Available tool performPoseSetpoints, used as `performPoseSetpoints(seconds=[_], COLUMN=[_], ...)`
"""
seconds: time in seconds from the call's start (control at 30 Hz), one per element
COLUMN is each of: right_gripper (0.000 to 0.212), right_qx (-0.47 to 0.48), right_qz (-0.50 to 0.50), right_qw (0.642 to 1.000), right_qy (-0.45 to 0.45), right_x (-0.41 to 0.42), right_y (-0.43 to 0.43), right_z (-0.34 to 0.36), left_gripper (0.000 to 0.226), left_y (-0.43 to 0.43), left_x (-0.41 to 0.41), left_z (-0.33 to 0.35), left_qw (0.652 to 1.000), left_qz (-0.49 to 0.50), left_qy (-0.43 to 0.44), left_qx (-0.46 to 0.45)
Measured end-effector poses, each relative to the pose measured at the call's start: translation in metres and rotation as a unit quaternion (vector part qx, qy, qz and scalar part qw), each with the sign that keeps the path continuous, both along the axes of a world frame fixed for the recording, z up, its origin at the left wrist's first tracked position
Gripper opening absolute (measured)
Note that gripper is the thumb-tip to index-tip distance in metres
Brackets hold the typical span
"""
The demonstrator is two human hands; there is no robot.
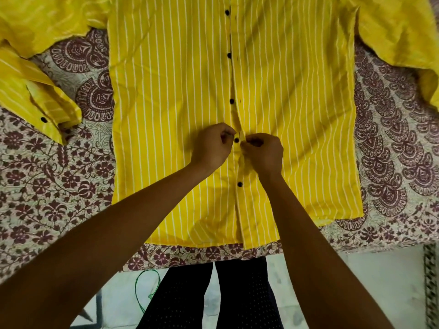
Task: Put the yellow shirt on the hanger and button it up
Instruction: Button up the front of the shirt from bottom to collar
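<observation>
The yellow shirt with thin white stripes lies flat, front up, hem toward me, on a patterned bedspread. Black buttons run down its placket; one black button sits between my two hands. My left hand pinches the placket edge just left of that button. My right hand pinches the overlapping edge just right of it. Another button lies below my hands, and three more show above. The left sleeve with a cuff button lies spread out at the left. No hanger shows in view.
The bedspread has a maroon floral print and ends at the bed edge near me. My dark trousers stand against that edge. A green cord lies on the pale floor. The right sleeve bunches at the top right.
</observation>
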State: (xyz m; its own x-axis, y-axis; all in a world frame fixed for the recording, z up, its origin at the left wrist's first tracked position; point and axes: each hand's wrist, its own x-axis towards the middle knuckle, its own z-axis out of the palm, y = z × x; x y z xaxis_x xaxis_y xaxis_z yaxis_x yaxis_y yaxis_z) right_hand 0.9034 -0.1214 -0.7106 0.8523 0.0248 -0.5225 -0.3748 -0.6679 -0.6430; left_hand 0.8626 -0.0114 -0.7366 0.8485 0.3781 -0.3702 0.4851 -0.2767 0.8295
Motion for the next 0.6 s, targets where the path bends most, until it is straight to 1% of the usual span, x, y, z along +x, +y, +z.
performPoseSetpoints(seconds=[0.03,0.1,0.13,0.27,0.33,0.4,0.5,0.6], right_gripper=[0.007,0.018,0.018,0.019,0.020,0.021,0.022,0.025], right_qx=[0.041,0.119,0.138,0.154,0.165,0.178,0.189,0.188], right_qz=[-0.037,-0.101,-0.116,-0.122,-0.130,-0.139,-0.150,-0.152], right_qw=[0.998,0.983,0.977,0.969,0.966,0.963,0.961,0.963], right_qy=[0.035,0.098,0.116,0.146,0.152,0.148,0.131,0.116], right_x=[0.001,0.004,0.005,0.006,0.005,0.004,0.000,-0.003], right_y=[-0.002,-0.007,-0.008,-0.010,-0.011,-0.011,-0.010,-0.006], right_z=[0.002,0.005,0.005,0.005,0.003,0.002,0.000,0.000], left_gripper=[0.013,0.010,0.009,0.007,0.006,0.005,0.005,0.012], left_y=[-0.001,-0.004,-0.005,-0.008,-0.009,-0.009,-0.006,-0.004], left_x=[0.000,0.000,0.000,0.007,0.008,0.007,0.007,0.011], left_z=[0.000,0.001,0.001,0.003,0.006,0.007,0.010,0.009], left_qw=[1.000,0.998,0.996,0.989,0.987,0.990,0.997,0.998], left_qz=[-0.019,-0.045,-0.052,-0.076,-0.080,-0.073,-0.053,-0.055], left_qy=[-0.002,0.005,0.010,0.026,0.027,0.019,0.021,0.036], left_qx=[0.017,0.052,0.070,0.127,0.135,0.121,0.045,-0.005])
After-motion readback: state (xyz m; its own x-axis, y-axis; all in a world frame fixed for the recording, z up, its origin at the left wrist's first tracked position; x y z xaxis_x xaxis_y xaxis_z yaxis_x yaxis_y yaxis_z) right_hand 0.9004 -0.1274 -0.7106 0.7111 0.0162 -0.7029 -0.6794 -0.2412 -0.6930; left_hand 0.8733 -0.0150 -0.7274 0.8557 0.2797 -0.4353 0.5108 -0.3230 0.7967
